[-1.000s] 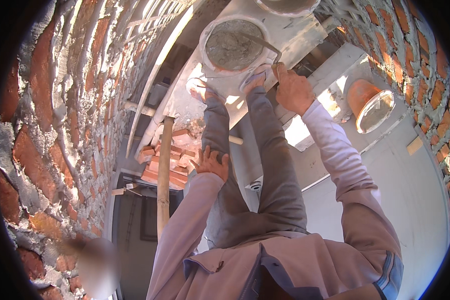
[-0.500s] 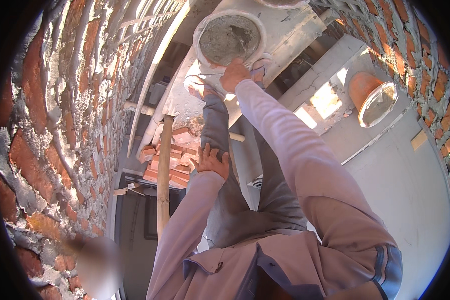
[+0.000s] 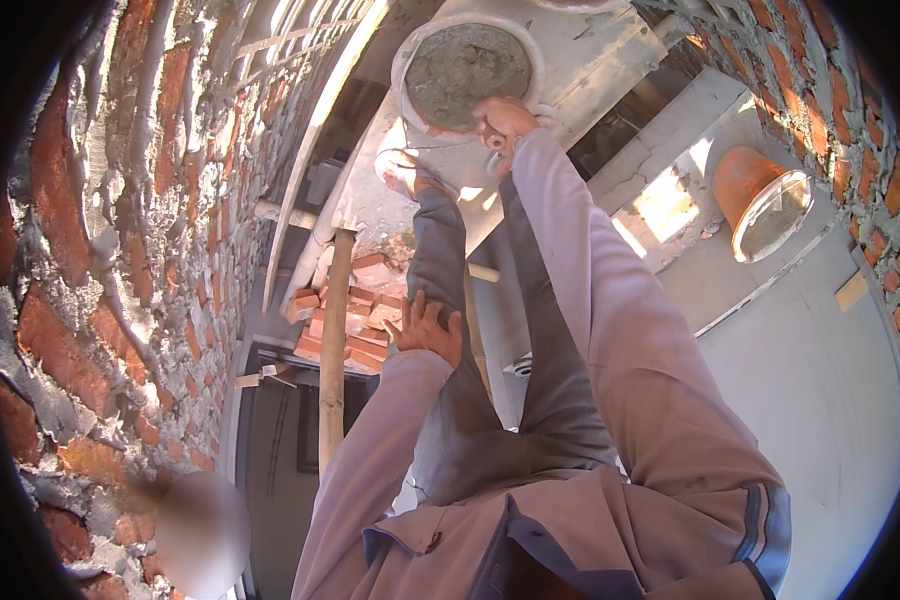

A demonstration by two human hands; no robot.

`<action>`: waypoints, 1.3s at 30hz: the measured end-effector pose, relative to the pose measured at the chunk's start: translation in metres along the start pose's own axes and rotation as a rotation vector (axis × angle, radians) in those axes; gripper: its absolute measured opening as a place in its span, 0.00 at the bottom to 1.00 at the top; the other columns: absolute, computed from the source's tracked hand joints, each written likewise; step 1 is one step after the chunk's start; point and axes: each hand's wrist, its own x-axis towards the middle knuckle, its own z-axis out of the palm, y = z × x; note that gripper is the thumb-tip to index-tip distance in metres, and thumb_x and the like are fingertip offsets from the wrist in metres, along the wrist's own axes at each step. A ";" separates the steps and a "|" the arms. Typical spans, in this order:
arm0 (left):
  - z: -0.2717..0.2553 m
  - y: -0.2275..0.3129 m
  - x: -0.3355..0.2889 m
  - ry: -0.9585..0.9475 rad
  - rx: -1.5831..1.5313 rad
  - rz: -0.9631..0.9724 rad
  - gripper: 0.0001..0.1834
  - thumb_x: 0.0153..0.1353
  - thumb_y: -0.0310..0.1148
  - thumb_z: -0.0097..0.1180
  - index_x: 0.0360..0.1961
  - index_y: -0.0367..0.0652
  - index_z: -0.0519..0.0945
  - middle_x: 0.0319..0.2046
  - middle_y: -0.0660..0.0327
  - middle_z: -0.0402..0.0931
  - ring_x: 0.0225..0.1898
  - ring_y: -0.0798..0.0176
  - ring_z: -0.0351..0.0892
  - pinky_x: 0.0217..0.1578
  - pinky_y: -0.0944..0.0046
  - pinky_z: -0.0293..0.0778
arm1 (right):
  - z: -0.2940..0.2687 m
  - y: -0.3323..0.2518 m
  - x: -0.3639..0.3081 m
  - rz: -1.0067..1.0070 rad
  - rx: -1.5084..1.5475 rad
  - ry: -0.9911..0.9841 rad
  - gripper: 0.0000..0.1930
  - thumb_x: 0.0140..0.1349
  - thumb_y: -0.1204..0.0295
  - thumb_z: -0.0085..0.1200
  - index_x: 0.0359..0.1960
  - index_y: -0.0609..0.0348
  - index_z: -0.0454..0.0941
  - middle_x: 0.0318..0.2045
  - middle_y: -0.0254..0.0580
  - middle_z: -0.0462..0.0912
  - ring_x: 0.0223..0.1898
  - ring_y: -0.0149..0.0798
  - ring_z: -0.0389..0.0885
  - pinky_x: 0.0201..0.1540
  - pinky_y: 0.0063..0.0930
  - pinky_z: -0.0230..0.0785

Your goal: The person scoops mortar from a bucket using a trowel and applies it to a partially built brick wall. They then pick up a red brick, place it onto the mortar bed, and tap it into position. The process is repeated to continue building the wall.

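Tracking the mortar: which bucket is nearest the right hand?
The mortar-filled bucket at top centre, close by the right hand; the orange bucket sits farther right, the third bucket cut off by the top edge.

One head-worn fisheye view from above, steeply downward, shirt point(image 3: 570, 507) near, mortar bucket point(image 3: 400, 78) farther off.

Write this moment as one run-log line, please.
left hand: open on left leg; right hand: around tool handle, at bucket rim; bucket: mortar inside; bricks: left of left leg

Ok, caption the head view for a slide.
Right grip closed on a tool handle at a bucket of grey mix; left grip resting on trousers.
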 end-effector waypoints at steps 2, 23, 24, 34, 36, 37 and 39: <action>-0.003 -0.001 -0.001 -0.006 0.018 0.028 0.28 0.66 0.55 0.46 0.60 0.52 0.74 0.73 0.58 0.53 0.76 0.50 0.42 0.71 0.34 0.35 | 0.009 -0.002 0.021 0.017 -0.413 -0.021 0.14 0.59 0.71 0.49 0.41 0.71 0.72 0.36 0.56 0.81 0.25 0.46 0.82 0.25 0.38 0.73; 0.005 0.002 -0.008 -0.001 -0.016 0.003 0.28 0.68 0.53 0.41 0.61 0.48 0.72 0.74 0.57 0.51 0.76 0.49 0.41 0.71 0.35 0.37 | -0.005 -0.068 -0.168 -0.352 -1.404 0.348 0.28 0.57 0.68 0.56 0.57 0.69 0.63 0.46 0.65 0.80 0.47 0.61 0.81 0.51 0.47 0.74; 0.004 0.004 -0.008 -0.011 -0.015 -0.012 0.27 0.68 0.53 0.41 0.61 0.49 0.72 0.74 0.57 0.51 0.76 0.49 0.41 0.71 0.34 0.36 | -0.013 -0.074 -0.136 -0.310 -1.455 0.342 0.28 0.57 0.68 0.56 0.56 0.70 0.63 0.46 0.64 0.80 0.48 0.60 0.81 0.51 0.45 0.74; 0.001 0.009 -0.009 -0.032 0.044 -0.025 0.29 0.69 0.54 0.40 0.63 0.48 0.71 0.74 0.56 0.51 0.76 0.50 0.40 0.72 0.37 0.39 | 0.086 -0.033 -0.118 -0.255 -0.943 0.345 0.27 0.56 0.70 0.57 0.52 0.80 0.64 0.51 0.70 0.75 0.55 0.57 0.78 0.56 0.38 0.71; -0.012 0.012 -0.011 -0.020 0.034 -0.004 0.29 0.69 0.54 0.40 0.63 0.47 0.71 0.74 0.56 0.51 0.76 0.49 0.41 0.72 0.37 0.39 | 0.074 0.007 -0.112 -0.368 -0.936 0.359 0.25 0.57 0.70 0.56 0.52 0.75 0.65 0.49 0.70 0.75 0.54 0.58 0.78 0.56 0.40 0.70; -0.012 0.011 -0.011 -0.022 0.028 -0.012 0.29 0.69 0.54 0.40 0.63 0.47 0.71 0.74 0.57 0.51 0.76 0.49 0.41 0.72 0.37 0.39 | 0.066 0.023 -0.115 -0.399 -0.905 0.369 0.22 0.58 0.71 0.54 0.51 0.72 0.66 0.47 0.67 0.75 0.49 0.57 0.79 0.51 0.40 0.72; -0.009 0.008 -0.007 -0.025 0.010 -0.029 0.29 0.69 0.53 0.40 0.63 0.47 0.71 0.74 0.57 0.51 0.76 0.49 0.41 0.72 0.37 0.39 | 0.049 0.052 -0.129 -0.462 -0.846 0.387 0.17 0.60 0.72 0.50 0.49 0.67 0.67 0.43 0.61 0.76 0.39 0.54 0.82 0.42 0.39 0.76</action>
